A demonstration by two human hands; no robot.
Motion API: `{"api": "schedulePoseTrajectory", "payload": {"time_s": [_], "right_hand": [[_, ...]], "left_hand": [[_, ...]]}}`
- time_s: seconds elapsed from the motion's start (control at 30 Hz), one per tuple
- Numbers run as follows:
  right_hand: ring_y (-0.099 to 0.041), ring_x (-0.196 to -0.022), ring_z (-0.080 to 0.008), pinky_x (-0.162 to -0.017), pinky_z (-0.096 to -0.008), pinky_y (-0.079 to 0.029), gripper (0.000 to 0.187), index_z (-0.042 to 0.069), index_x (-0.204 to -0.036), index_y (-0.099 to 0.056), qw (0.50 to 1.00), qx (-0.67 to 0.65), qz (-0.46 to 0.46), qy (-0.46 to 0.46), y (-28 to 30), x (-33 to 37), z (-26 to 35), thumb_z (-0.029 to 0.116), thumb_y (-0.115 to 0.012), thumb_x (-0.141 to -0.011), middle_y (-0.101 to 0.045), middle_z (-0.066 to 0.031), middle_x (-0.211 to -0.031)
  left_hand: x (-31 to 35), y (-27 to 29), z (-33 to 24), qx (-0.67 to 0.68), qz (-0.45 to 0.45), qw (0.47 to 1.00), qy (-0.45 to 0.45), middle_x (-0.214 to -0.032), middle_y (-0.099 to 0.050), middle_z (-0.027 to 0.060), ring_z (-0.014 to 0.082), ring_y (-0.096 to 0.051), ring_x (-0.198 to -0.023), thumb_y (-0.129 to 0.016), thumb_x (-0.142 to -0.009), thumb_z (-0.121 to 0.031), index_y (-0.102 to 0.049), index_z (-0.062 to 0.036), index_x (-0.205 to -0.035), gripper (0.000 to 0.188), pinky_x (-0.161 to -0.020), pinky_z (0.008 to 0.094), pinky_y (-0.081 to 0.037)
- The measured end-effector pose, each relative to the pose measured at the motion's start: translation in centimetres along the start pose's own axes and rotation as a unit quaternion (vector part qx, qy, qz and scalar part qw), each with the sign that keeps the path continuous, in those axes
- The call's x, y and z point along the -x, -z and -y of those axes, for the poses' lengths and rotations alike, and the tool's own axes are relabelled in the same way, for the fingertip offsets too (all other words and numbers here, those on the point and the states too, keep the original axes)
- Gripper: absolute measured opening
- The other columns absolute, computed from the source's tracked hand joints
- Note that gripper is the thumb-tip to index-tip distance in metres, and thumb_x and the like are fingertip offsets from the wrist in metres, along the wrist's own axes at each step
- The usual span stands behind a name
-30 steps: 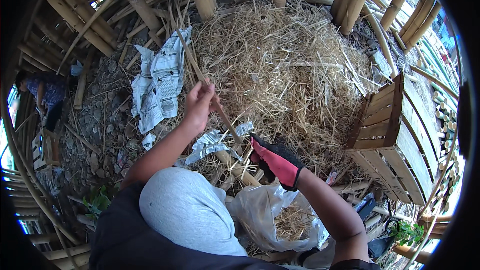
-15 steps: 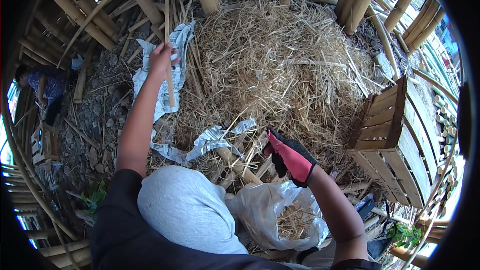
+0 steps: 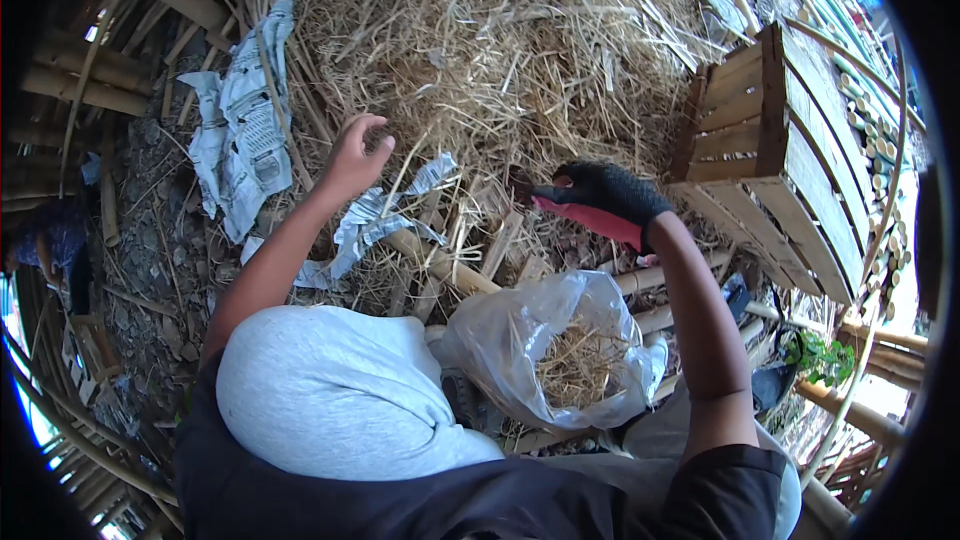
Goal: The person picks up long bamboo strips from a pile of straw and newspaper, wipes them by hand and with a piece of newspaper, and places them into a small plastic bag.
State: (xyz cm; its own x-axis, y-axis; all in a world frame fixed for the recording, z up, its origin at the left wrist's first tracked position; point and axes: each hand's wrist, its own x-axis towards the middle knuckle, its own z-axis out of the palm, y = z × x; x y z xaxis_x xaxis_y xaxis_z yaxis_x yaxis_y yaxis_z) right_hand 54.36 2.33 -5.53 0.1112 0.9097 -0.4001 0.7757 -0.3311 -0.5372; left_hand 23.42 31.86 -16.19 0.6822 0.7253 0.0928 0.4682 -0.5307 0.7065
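Observation:
My bare left hand point(image 3: 357, 157) hovers at the near-left edge of the straw, fingers loosely curled, thumb apart, nothing in it. Torn newspaper strips point(image 3: 368, 223) lie just below it. My right hand point(image 3: 605, 202), in a black and pink glove, is over the near side of the dry straw pile point(image 3: 480, 50). Its fingers are closed toward the thumb; a small dark piece shows at the tips, too unclear to name. A larger newspaper sheet point(image 3: 240, 145) lies to the left with a thin bamboo strip point(image 3: 270, 90) across it.
Close to my knees stands a clear plastic bag point(image 3: 500, 325) with straw inside. A slatted wooden crate point(image 3: 775, 165) sits at the right, beside stacked bamboo poles point(image 3: 880, 150). Stony soil point(image 3: 160, 230) covers the left. Another person point(image 3: 60, 245) is at the far left.
My left hand has let go of the bamboo strip and moved back toward me and right. My right hand has turned, its black back now facing up. The whole view has shifted.

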Motion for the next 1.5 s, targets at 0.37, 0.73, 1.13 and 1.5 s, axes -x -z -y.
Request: {"api": "schedulePoseTrajectory", "payload": {"time_s": [0.37, 0.73, 1.13, 1.5], "right_hand": [[-0.075, -0.088, -0.0261, -0.077, -0.0416, -0.058, 0.052, 0.003, -0.108, -0.078, 0.94, 0.116, 0.315, 0.056, -3.8, 3.2, 1.1, 0.051, -0.062, -0.094, -0.077, -0.0146, -0.098], [-0.071, -0.091, -0.044, -0.082, -0.0462, -0.057, 0.055, 0.002, -0.099, -0.072, 0.992, 0.015, -0.093, -0.079, 2.5, 0.5, 3.7, 0.057, -0.065, -0.096, -0.072, -0.0252, -0.094], [-0.075, -0.084, -0.0338, -0.073, -0.0439, -0.059, 0.039, 0.013, -0.093, -0.078, 0.978, 0.112, 0.046, 0.17, -4.3, 3.4, 8.0, 0.052, -0.073, -0.087, -0.076, -0.0127, -0.089], [-0.074, -0.098, -0.0369, -0.086, -0.0484, -0.057, 0.052, 0.009, -0.111, -0.075, 0.971, 0.201, 0.095, 0.086, -5.2, 3.8, 7.7, 0.053, -0.077, -0.083, -0.075, -0.0196, -0.101]], "left_hand": [[9.6, 0.5, -19.9, 0.1, 0.759, 0.628, 0.137, -0.084, -0.076, 0.0122, 0.0208, -0.078, -0.08, -0.036, -0.096, -0.083, -0.075, 0.0082, -0.089, 0.099, -0.058, 0.032, -0.061], [6.1, 2.9, -18.9, -0.005, 0.493, 0.847, 0.201, -0.073, -0.076, 0.0129, 0.0207, -0.076, -0.064, -0.058, -0.092, -0.023, -0.073, 0.0039, -0.076, 0.034, -0.06, 0.0338, -0.06], [8.8, 1.5, -18.6, -0.107, 0.172, 0.952, -0.232, -0.113, -0.056, 0.0188, 0.0357, -0.063, -0.107, -0.078, -0.078, -0.017, -0.055, -0.0042, -0.121, 0.05, -0.092, 0.0435, -0.053], [11.6, -1.4, -16.1, -0.389, 0.219, 0.857, -0.256, -0.095, -0.061, 0.0064, 0.0235, -0.058, -0.102, -0.079, -0.081, -0.024, -0.069, -0.0079, -0.101, 0.028, -0.087, 0.0407, -0.039]]}}
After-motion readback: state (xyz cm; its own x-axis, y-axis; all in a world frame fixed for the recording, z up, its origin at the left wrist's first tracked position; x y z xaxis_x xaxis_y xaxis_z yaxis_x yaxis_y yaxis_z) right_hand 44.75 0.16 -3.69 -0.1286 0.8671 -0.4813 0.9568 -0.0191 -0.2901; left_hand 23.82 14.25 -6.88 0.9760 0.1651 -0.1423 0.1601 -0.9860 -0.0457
